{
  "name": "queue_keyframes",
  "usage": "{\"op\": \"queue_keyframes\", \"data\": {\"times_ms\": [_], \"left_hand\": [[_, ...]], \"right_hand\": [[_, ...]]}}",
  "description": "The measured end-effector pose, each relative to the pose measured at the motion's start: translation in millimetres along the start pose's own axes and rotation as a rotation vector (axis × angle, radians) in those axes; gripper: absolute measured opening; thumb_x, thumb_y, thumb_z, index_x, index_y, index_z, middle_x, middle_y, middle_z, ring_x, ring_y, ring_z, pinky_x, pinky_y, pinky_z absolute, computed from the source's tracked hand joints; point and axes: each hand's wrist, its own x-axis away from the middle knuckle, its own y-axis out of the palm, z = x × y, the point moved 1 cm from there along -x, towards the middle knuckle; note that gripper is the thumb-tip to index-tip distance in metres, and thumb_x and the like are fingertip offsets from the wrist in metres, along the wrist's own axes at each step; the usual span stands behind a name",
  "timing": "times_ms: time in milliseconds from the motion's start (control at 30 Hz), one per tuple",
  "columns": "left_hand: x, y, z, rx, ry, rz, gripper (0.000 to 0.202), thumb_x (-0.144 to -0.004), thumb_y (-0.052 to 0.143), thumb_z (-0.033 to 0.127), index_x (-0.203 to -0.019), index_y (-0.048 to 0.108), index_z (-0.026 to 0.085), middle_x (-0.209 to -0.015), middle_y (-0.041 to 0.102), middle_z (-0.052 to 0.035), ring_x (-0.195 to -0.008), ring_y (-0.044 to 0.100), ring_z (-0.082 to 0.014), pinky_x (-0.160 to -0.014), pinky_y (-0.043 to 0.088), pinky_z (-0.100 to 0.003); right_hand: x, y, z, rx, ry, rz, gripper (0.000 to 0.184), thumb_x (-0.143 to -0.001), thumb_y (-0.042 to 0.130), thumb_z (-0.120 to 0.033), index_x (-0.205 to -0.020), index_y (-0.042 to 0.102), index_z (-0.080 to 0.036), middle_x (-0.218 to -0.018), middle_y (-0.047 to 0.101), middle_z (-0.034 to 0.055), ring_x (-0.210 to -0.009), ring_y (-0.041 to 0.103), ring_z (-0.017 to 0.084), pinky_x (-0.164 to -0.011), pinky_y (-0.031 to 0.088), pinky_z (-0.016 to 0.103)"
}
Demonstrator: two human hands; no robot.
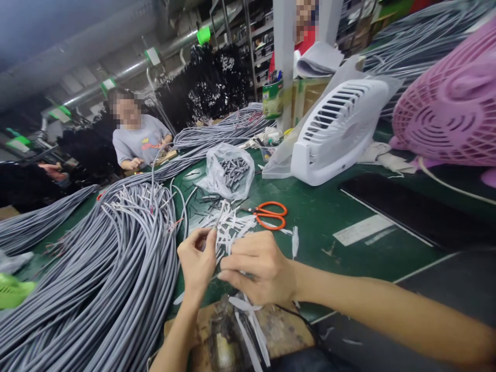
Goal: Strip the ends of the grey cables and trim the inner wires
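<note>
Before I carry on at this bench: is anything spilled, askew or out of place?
Yes: small grey tubes have spilled from the open plastic bag onto the green table, and white strips lie strewn between the orange scissors and the left hand, which pinches one. Nothing looks damaged.

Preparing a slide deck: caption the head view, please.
Left hand and right hand pinch white strips beside grey cables, orange scissors nearby on the green table.
</note>
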Motion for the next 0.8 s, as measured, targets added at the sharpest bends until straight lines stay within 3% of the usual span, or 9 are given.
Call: {"op": "queue_keyframes", "data": {"times_ms": [167,300,433,567,667,800], "left_hand": [[3,-3.2,4,0.158,-0.089,-0.040,0.028,-0.070,0.060,0.040,-0.066,0.065,0.012,-0.049,0.052,0.0022,-0.043,0.042,-0.0075,-0.044,0.036,-0.019],[8,-4.4,6,0.174,-0.093,-0.050,0.030,-0.070,0.060,0.041,-0.066,0.064,0.012,-0.046,0.044,0.0045,-0.040,0.032,-0.0049,-0.039,0.029,-0.017],[10,-1.0,9,0.125,-0.026,-0.042,0.027,-0.070,0.060,0.039,-0.066,0.063,0.012,-0.047,0.047,0.0034,-0.039,0.036,-0.0056,-0.038,0.031,-0.017],[13,2.1,12,0.024,0.081,-0.062,0.021,-0.070,0.060,0.034,-0.066,0.063,0.013,-0.053,0.057,0.0001,-0.045,0.048,-0.0093,-0.044,0.039,-0.018],[15,1.5,13,-0.078,0.140,-0.054,0.017,-0.071,0.060,0.030,-0.064,0.060,0.015,-0.053,0.058,0.0001,-0.048,0.052,-0.0102,-0.046,0.041,-0.018],[10,-0.6,10,-0.104,0.150,0.000,0.016,-0.071,0.058,0.029,-0.064,0.060,0.015,-0.055,0.061,-0.0005,-0.050,0.055,-0.0117,-0.048,0.043,-0.019]], "right_hand": [[1,-1,11,0.165,0.309,-0.016,0.028,-0.087,0.047,-0.022,-0.064,0.062,-0.014,-0.057,0.062,0.0012,-0.048,0.051,0.009,-0.051,0.033,0.021],[1,0,16,0.234,0.395,-0.062,0.031,-0.087,0.045,-0.025,-0.062,0.062,-0.015,-0.058,0.063,0.0011,-0.051,0.053,0.009,-0.052,0.031,0.021],[2,2,16,0.236,0.433,-0.092,0.031,-0.087,0.044,-0.026,-0.063,0.061,-0.015,-0.056,0.060,0.0002,-0.049,0.050,0.009,-0.052,0.030,0.021],[-1,2,18,0.149,0.503,-0.099,0.036,-0.087,0.044,-0.025,-0.055,0.055,-0.015,-0.047,0.050,-0.0029,-0.043,0.041,0.007,-0.047,0.027,0.021],[-1,1,18,0.063,0.478,-0.043,0.037,-0.087,0.044,-0.024,-0.053,0.053,-0.015,-0.045,0.046,-0.0040,-0.040,0.036,0.006,-0.044,0.025,0.020],[1,-1,9,0.074,0.275,0.052,0.030,-0.088,0.045,-0.022,-0.063,0.059,-0.015,-0.049,0.051,-0.0026,-0.040,0.038,0.007,-0.045,0.029,0.021]]}}
